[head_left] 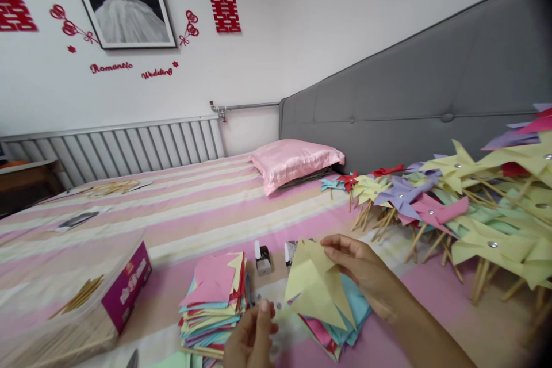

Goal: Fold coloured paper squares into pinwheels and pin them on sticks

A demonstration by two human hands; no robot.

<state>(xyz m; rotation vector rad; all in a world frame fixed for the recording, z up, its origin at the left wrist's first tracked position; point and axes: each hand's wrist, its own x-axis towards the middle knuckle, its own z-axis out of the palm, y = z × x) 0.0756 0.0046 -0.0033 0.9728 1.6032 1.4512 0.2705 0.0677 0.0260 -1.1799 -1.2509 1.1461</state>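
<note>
My right hand (362,270) pinches the edge of a pale yellow paper piece (317,282) with pointed flaps. The piece is held over a pile of coloured paper (357,300), where blue, pink and red edges show. Left of that pile, my left hand (252,338) is closed, thumb against fingers; whatever lies between them, if anything, I cannot make out. Beside it rises a tall stack of cut coloured paper (212,299), pink on top. Small shiny round pieces (278,305) lie on the bedsheet between the two piles.
A small open box (263,260) stands behind the piles. At left is a clear bin (125,299) with thin sticks (80,296) inside. Many finished paper pinwheels (431,213) on sticks crowd the right side, near a pink pillow (297,161) and grey headboard (409,80).
</note>
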